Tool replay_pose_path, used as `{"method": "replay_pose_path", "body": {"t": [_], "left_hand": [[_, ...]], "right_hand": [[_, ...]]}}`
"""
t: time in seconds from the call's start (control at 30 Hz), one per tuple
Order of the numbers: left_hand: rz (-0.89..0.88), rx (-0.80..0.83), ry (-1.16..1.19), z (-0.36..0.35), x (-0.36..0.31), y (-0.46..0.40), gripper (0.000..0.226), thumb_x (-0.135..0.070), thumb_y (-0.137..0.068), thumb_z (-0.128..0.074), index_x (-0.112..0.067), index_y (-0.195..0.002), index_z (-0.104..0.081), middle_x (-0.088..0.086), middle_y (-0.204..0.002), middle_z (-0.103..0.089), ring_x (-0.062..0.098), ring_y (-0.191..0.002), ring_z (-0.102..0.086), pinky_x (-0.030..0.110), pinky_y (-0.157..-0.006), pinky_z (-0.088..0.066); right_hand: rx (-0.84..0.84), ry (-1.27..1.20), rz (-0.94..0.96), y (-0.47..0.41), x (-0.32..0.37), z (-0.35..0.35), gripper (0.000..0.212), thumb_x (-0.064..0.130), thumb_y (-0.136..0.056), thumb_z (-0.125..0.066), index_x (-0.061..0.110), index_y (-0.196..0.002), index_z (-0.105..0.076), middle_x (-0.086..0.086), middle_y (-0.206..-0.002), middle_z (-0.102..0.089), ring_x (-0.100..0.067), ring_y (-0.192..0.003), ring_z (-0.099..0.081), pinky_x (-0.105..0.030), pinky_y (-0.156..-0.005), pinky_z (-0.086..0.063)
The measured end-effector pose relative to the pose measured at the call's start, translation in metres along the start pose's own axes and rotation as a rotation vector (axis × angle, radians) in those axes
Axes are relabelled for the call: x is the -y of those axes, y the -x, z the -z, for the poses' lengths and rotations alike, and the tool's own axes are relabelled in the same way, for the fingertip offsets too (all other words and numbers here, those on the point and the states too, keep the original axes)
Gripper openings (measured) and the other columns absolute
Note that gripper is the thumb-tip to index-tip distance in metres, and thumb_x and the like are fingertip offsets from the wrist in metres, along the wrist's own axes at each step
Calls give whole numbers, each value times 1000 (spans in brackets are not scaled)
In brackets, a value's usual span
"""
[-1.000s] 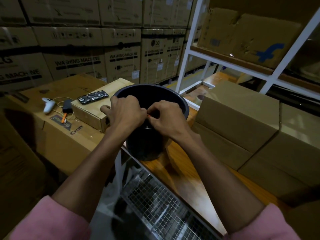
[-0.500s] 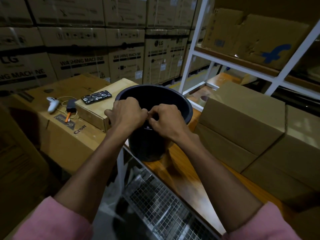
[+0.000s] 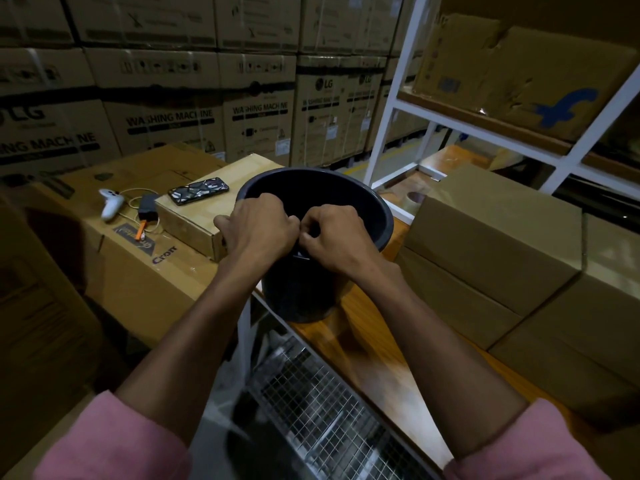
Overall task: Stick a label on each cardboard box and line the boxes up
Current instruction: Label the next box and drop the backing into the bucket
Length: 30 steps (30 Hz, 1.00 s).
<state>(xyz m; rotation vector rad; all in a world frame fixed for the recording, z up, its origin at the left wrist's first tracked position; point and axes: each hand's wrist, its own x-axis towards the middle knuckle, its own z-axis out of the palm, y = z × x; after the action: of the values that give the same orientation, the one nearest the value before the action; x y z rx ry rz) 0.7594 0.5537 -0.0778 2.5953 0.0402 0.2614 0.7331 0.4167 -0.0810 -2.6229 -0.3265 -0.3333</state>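
Fingers of the left hand (image 3: 261, 225) and right hand (image 3: 334, 233) are curled together over the round black plastic bucket (image 3: 377, 216), pinching something hidden; peeling is best done slowly.

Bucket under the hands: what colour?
Black bucket, rim and inside alike, seen in the head view.

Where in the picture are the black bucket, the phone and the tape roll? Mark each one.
bucket (image 3: 372, 211): head view, on the far right inner wall below the rim.
phone (image 3: 198, 191): head view, on the middle of its patterned back.
tape roll (image 3: 412, 199): head view, on its front rim, behind the box.
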Motion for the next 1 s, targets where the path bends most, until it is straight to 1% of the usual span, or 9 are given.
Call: {"method": "replay_pose_path", "body": {"t": [0.23, 0.33, 0.43, 0.5, 0.63, 0.73, 0.83, 0.9, 1.0], "left_hand": [[-116, -138, -147, -4, 0, 8, 24, -35, -96, -50, -22, -98, -70, 2, -78, -51, 32, -92, -59, 47, -84, -35], [-123, -111, -141, -4, 0, 10, 23, -37, -97, -50, -24, -104, -68, -2, -76, -46, 31, -96, -58, 48, -87, -34], [-119, -100, -130, -5, 1, 12, 27, -36, -99, -47, -23, -111, -67, -1, -84, -50, 30, -101, -58, 50, -92, -32], [-126, -122, -124, -7, 3, 13, 29, -36, -99, -43, -22, -110, -67, -1, -85, -51, 30, -99, -58, 50, -91, -32], [-136, -136, -110, -9, 4, 14, 29, -34, -100, -41, -21, -106, -67, -1, -83, -52, 30, -98, -58, 49, -91, -31], [-146, -143, -109, -10, 5, 14, 27, -34, -100, -41, -21, -101, -66, -1, -81, -51, 28, -95, -56, 50, -91, -31], [-151, -144, -99, -11, 5, 14, 27, -33, -100, -40, -21, -95, -63, 0, -79, -52, 25, -86, -50, 50, -90, -31], [-155, -140, -85, -11, 7, 14, 27, -33, -100, -39, -21, -93, -63, 0, -79, -53, 25, -85, -52, 51, -91, -31], [-157, -148, -71, -12, 8, 13, 26, -33, -99, -39, -21, -89, -59, -1, -78, -54, 26, -88, -56, 51, -92, -32]], "right_hand": [[140, -62, -77, -8, 2, 6, 12, 24, -88, -68, 18, -77, -67, 1, -77, -68, -13, -73, -64, -34, -66, -56], [279, -103, -89, -13, 1, 12, 14, 20, -89, -69, 13, -77, -66, 0, -76, -67, -10, -71, -62, -25, -61, -49], [426, -170, -103, -21, 1, 19, 9, 13, -87, -70, 4, -89, -72, -7, -86, -72, -8, -74, -63, -22, -68, -50], [505, -197, -119, -27, 1, 22, 14, 9, -87, -69, 1, -98, -73, -9, -92, -73, -9, -77, -65, -24, -72, -53], [581, -254, -150, -30, -1, 20, 16, 3, -87, -66, 1, -101, -73, -6, -86, -73, -9, -75, -65, -28, -74, -52], [616, -276, -142, -31, -3, 21, 17, 1, -88, -63, 11, -93, -75, 5, -76, -72, -1, -71, -64, -27, -74, -48], [641, -265, -114, -30, -3, 25, 27, -1, -91, -58, 22, -85, -71, 16, -65, -65, 6, -62, -59, -27, -74, -43], [637, -259, -100, -29, -2, 24, 23, 2, -92, -59, 21, -89, -72, 15, -69, -67, 6, -64, -60, -28, -76, -44], [558, -239, -99, -27, -3, 21, 16, 5, -93, -61, 12, -98, -74, 4, -85, -71, 1, -74, -64, -24, -73, -48]]}}
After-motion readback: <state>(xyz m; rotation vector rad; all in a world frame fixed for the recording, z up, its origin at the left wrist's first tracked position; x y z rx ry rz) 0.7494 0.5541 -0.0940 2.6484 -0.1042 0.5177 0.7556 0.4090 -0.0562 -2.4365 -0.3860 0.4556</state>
